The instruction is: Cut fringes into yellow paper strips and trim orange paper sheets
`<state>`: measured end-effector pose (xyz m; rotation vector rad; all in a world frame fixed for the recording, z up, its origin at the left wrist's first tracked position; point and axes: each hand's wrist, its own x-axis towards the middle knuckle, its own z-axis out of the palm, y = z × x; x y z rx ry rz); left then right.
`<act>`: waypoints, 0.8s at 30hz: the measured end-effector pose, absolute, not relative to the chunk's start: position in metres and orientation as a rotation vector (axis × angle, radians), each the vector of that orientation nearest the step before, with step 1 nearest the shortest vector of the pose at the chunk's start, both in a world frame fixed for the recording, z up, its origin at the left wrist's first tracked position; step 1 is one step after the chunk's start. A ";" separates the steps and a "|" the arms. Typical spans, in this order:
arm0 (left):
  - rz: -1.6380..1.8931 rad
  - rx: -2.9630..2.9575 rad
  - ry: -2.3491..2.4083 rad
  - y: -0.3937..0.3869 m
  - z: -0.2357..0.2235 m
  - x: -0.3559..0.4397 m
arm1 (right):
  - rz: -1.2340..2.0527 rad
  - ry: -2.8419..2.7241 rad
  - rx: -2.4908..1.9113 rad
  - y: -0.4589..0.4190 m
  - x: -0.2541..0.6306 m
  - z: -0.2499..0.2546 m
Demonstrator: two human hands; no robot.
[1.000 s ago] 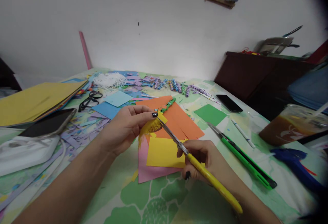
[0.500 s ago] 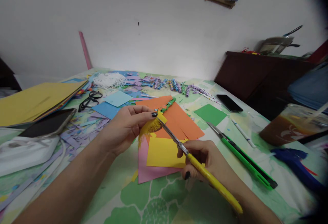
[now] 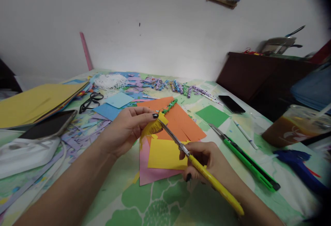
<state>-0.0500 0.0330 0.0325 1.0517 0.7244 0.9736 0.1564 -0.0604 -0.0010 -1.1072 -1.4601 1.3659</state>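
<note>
Fringed yellow paper strip (image 3: 152,128) is pinched between thumb and fingers of the left hand (image 3: 129,126), held just above the table near its centre, over an orange sheet (image 3: 181,117). Yellow-handled scissors (image 3: 196,165) are gripped in the right hand (image 3: 207,160), fingers closed round the handle — blade tips are set against the strip's edge, just beside the left thumb. Whether the blades are parted can't be told. Yellow sheet (image 3: 165,153) and pink sheet (image 3: 148,172) lie below the hands, twd the near edge. Green utility knife (image 3: 245,162) lies to the right — well apart from a green square (image 3: 212,115).
</note>
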 end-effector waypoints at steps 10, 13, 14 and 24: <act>0.992 1.039 0.733 0.031 0.036 -0.049 | 1.350 -1.483 -1.129 -0.061 0.158 -0.002; 0.988 1.038 0.731 0.031 0.036 -0.048 | 1.340 -1.489 -1.143 -0.061 0.158 -0.003; 0.988 1.034 0.730 0.031 0.037 -0.048 | 1.337 -1.491 -1.155 -0.061 0.159 -0.003; 0.987 1.012 0.723 0.031 0.037 -0.048 | 1.314 -1.503 -1.156 -0.061 0.158 -0.002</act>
